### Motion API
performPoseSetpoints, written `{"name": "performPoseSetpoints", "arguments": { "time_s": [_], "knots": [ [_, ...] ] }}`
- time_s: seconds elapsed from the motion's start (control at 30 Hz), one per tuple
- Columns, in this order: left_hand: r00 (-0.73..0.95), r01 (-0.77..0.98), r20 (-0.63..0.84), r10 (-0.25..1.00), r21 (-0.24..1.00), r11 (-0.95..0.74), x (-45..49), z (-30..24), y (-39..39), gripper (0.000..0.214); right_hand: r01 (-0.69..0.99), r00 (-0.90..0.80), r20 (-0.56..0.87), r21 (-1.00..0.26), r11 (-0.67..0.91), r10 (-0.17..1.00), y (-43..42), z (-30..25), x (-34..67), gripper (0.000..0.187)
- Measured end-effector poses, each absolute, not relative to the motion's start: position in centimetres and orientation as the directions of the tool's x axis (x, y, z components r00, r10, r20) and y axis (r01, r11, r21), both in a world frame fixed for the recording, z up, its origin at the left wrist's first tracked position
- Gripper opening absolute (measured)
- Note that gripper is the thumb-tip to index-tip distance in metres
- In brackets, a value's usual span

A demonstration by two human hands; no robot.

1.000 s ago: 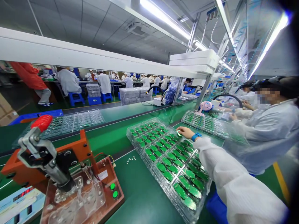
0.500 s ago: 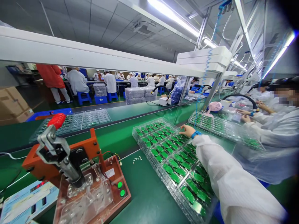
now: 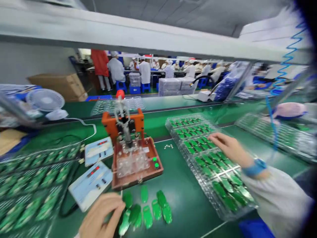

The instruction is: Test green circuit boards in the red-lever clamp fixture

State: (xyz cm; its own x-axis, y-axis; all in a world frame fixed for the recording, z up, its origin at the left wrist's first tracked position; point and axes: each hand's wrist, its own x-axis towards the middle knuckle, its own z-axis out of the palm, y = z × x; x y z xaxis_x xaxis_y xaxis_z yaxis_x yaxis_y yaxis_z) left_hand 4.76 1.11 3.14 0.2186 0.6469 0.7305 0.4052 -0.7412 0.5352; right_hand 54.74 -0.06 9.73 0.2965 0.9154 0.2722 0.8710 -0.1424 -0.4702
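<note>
My right hand is over the right side of a clear plastic tray filled with rows of green circuit boards. Its fingers taper together at a board in a middle row; blur hides whether they hold one. A blue band circles that wrist. At the lower edge, my left hand has curled fingers, thumb and forefinger close together, beside several loose green boards on the bench. What lies between those fingertips, if anything, is unclear. Behind them stands an orange-and-brown clamp fixture with a red-tipped lever.
Two blue-white boxes with red displays sit left of the fixture. Another board tray fills the left side, below a white fan. Small white bits lie near the fixture. A pink fan and further tray stand right.
The view has swung left, bringing in the left tray, the boxes' full shape and the loose boards. My left hand has come into view. My right hand is still at the tray's right side.
</note>
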Motion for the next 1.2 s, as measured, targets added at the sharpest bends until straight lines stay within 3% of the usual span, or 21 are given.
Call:
{"name": "performPoseSetpoints", "arguments": {
  "time_s": [0.07, 0.17, 0.27, 0.4, 0.57, 0.9, 1.2],
  "knots": [
    [0.260, 0.397, 0.730, 0.632, 0.516, -0.759, 4.0, 3.5, 1.1, 0.015, 0.855, 0.120, 0.239, -0.517, 0.022, 0.964, -2.4, 9.3, 48.7, 0.037],
    [0.273, 0.454, 0.640, 0.718, 0.572, -0.683, 2.6, 3.8, 0.5, 0.026, 0.750, -0.203, 0.216, -0.592, 0.294, 0.955, -5.7, 8.1, 40.7, 0.026],
    [0.379, 0.539, 0.514, 0.769, 0.553, -0.635, 1.2, 3.5, -0.4, 0.018, 0.640, -0.354, 0.192, -0.664, 0.387, 0.915, -6.8, 6.0, 35.3, 0.024],
    [0.605, 0.558, 0.323, 0.728, 0.479, -0.677, -0.1, 2.6, -0.8, 0.013, 0.639, -0.346, 0.177, -0.675, 0.369, 0.922, -5.1, 2.9, 31.9, 0.018],
    [0.677, 0.590, 0.196, 0.710, 0.431, -0.682, -0.5, 2.1, 0.1, 0.018, 0.724, -0.361, 0.136, -0.582, 0.370, 0.922, -2.3, 0.8, 30.0, 0.028],
    [0.682, 0.584, 0.170, 0.711, 0.459, -0.670, -0.3, 1.8, 0.4, 0.028, 0.728, -0.358, 0.152, -0.573, 0.377, 0.921, -1.4, -0.5, 29.1, 0.035],
    [0.633, 0.629, 0.188, 0.751, 0.442, -0.640, -0.4, 1.9, -0.4, 0.009, 0.713, -0.350, 0.139, -0.602, 0.360, 0.926, -1.3, -0.4, 29.0, 0.034]
  ]
}}
